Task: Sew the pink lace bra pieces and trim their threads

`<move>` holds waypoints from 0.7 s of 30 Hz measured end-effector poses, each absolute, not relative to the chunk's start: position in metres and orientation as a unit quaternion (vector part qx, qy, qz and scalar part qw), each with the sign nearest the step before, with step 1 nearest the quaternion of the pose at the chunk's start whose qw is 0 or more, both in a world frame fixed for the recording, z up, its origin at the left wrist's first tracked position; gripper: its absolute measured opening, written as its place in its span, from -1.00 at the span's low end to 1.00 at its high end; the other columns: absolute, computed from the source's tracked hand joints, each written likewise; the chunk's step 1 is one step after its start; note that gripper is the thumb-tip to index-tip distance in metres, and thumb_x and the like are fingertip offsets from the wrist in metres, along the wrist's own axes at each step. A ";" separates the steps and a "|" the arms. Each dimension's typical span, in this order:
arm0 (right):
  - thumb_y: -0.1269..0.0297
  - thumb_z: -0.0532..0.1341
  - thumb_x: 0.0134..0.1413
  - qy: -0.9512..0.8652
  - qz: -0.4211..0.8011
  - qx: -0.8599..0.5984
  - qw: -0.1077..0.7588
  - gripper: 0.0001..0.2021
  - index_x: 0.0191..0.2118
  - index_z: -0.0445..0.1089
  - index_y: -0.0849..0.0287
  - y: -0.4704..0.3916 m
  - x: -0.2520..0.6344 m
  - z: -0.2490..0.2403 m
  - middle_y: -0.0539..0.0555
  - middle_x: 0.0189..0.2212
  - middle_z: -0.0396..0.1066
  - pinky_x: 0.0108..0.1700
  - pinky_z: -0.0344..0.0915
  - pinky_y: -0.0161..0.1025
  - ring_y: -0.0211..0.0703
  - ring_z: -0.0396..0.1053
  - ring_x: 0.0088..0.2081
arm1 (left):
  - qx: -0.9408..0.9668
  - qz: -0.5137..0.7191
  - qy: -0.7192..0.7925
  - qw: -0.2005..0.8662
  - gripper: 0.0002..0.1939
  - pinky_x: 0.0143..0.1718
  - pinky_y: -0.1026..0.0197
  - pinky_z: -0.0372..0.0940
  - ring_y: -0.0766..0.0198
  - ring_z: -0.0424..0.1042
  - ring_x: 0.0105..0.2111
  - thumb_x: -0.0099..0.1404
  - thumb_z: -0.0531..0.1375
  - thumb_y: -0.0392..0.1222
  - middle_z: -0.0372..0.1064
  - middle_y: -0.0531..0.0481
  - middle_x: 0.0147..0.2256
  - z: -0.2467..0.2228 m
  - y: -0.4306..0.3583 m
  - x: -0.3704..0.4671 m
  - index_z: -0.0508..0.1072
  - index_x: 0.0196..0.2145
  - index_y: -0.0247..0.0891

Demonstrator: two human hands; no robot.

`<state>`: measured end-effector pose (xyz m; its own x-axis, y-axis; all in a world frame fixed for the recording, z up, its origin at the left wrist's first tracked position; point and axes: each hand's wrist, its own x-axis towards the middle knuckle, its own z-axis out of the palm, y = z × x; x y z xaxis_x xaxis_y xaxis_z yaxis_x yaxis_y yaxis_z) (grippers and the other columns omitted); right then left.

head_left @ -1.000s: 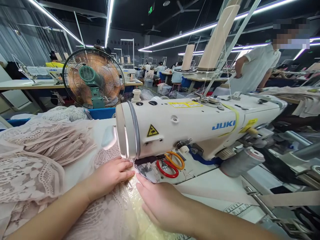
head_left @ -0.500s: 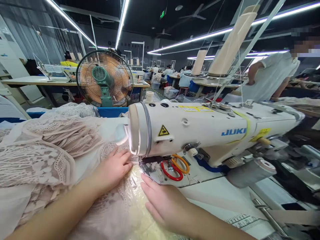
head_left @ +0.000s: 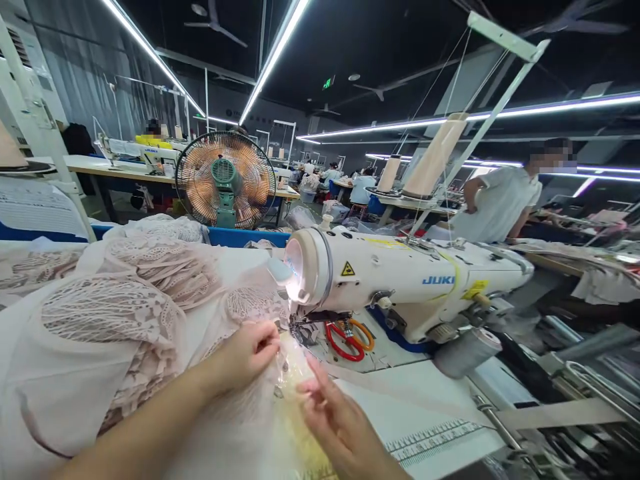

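Note:
My left hand (head_left: pixel 253 353) is closed in a pinch at the edge of pale pink lace fabric (head_left: pixel 253 303), just in front of the needle area of a white JUKI sewing machine (head_left: pixel 370 273). To its right, my right hand (head_left: pixel 333 417) has its fingers loosely bent and apart. It hovers by a shiny, clear-looking cover with yellow beneath (head_left: pixel 295 380), between my hands. Whether its fingertips touch the fabric I cannot tell. The presser foot is partly hidden by the machine head.
Red-and-orange-handled scissors (head_left: pixel 347 341) lie on the machine bed. Lace pieces (head_left: pixel 110 313) are heaped at left. A grey thread cone (head_left: pixel 467 352) stands at right, above a printed ruler (head_left: pixel 435 437). Behind are a large fan (head_left: pixel 225 175) and a person in a light shirt (head_left: pixel 500 200).
My left fingers have gone from lying flat on the fabric to a pinch. My right hand has drawn back from the needle area, its fingers bending. The camera view has shifted.

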<state>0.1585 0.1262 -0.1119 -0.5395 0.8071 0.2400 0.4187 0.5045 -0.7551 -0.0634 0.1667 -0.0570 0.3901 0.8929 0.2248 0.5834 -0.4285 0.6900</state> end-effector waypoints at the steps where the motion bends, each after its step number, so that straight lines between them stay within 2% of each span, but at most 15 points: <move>1: 0.04 0.02 0.23 -0.834 0.328 -0.335 0.291 -0.39 0.32 -0.09 0.10 0.119 0.152 -0.121 0.15 -0.10 0.40 -0.29 0.38 -0.29 -0.21 0.40 -0.32 | 0.776 0.314 0.474 0.271 -0.85 -0.50 0.29 0.10 0.34 0.16 -0.54 0.28 -0.07 -0.19 0.20 0.09 -0.53 -0.057 0.168 -0.063 0.15 -0.45 -0.21; 3: 0.00 0.13 0.13 -0.869 0.315 -0.278 0.261 -0.42 0.22 0.15 0.11 0.109 0.136 -0.129 0.15 -0.14 0.43 -0.22 0.36 -0.28 -0.15 0.40 -0.26 | 0.754 0.334 0.489 0.286 -0.85 -0.55 0.30 0.06 0.37 0.10 -0.59 0.28 -0.09 -0.17 0.15 0.13 -0.56 -0.058 0.170 -0.060 0.10 -0.44 -0.20; 5: 0.08 0.20 0.05 -0.873 0.309 -0.295 0.237 -0.61 -0.03 0.41 0.15 0.104 0.124 -0.121 0.13 -0.27 0.48 -0.22 0.33 -0.30 -0.14 0.40 -0.28 | 0.739 0.339 0.504 0.291 -0.85 -0.57 0.30 0.03 0.37 0.08 -0.61 0.28 -0.09 -0.15 0.11 0.15 -0.57 -0.060 0.173 -0.058 0.09 -0.44 -0.19; 6: 0.14 0.21 0.04 -0.860 0.312 -0.327 0.235 -0.72 -0.17 0.47 0.17 0.104 0.122 -0.112 0.10 -0.35 0.47 -0.25 0.31 -0.31 -0.16 0.39 -0.33 | 0.735 0.337 0.513 0.289 -0.85 -0.56 0.30 0.03 0.37 0.09 -0.60 0.27 -0.07 -0.14 0.09 0.15 -0.57 -0.061 0.174 -0.057 0.09 -0.45 -0.18; 8: 0.24 0.20 0.03 -0.820 0.317 -0.411 0.241 -0.85 -0.42 0.45 0.20 0.108 0.124 -0.092 0.04 -0.50 0.42 -0.34 0.23 -0.34 -0.24 0.32 -0.44 | 0.729 0.325 0.535 0.277 -0.85 -0.53 0.30 0.04 0.35 0.11 -0.57 0.23 -0.03 -0.15 0.07 0.15 -0.56 -0.063 0.176 -0.055 0.08 -0.47 -0.18; 11: 0.32 0.21 -0.02 -0.771 0.310 -0.504 0.235 -0.80 -0.60 0.29 0.21 0.116 0.141 -0.072 -0.03 -0.59 0.33 -0.43 0.10 -0.36 -0.29 0.22 -0.51 | 0.729 0.276 0.575 0.248 -0.88 -0.50 0.27 0.02 0.31 0.15 -0.54 0.15 0.03 -0.23 0.12 0.14 -0.56 -0.064 0.177 -0.051 0.09 -0.47 -0.18; 13: 0.36 0.20 -0.06 -0.766 0.316 -0.520 0.209 -0.85 -0.58 0.28 0.21 0.119 0.154 -0.069 -0.06 -0.60 0.30 -0.47 0.03 -0.36 -0.31 0.18 -0.52 | 0.733 0.236 0.596 0.229 -0.89 -0.48 0.25 0.01 0.27 0.21 -0.52 0.12 0.06 -0.29 0.23 0.13 -0.53 -0.061 0.176 -0.047 0.13 -0.42 -0.17; 15: 0.35 0.19 -0.05 -0.773 0.320 -0.517 0.181 -0.96 -0.45 0.35 0.18 0.120 0.163 -0.071 -0.06 -0.56 0.32 -0.47 0.01 -0.36 -0.29 0.18 -0.51 | 0.739 0.201 0.607 0.214 -0.85 -0.47 0.24 0.00 0.22 0.29 -0.48 0.12 0.09 -0.30 0.33 0.11 -0.49 -0.057 0.176 -0.042 0.19 -0.32 -0.16; 18: 0.29 0.17 0.00 -0.804 0.293 -0.497 0.141 -0.75 -0.15 0.40 0.12 0.119 0.168 -0.073 -0.02 -0.47 0.40 -0.45 0.02 -0.34 -0.23 0.24 -0.46 | 0.743 0.160 0.620 0.197 -0.82 -0.47 0.23 -0.01 0.17 0.36 -0.42 0.14 0.12 -0.23 0.40 0.08 -0.45 -0.052 0.179 -0.035 0.25 -0.26 -0.16; 21: 0.24 0.14 0.05 -0.825 0.257 -0.497 0.084 -0.63 0.01 0.36 0.15 0.119 0.166 -0.067 0.04 -0.46 0.43 -0.43 0.03 -0.30 -0.14 0.29 -0.43 | 0.738 0.135 0.635 0.184 -0.96 -0.47 0.22 0.00 0.15 0.37 -0.43 0.15 0.12 -0.21 0.40 0.05 -0.49 -0.049 0.184 -0.031 0.29 -0.41 -0.19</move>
<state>0.1661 0.1189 -0.0670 -0.4922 0.8625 -0.1178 0.7764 0.3738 -0.5074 -0.0305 0.1844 -0.0495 0.1578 0.9869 -0.0349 0.8878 -0.1263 0.4426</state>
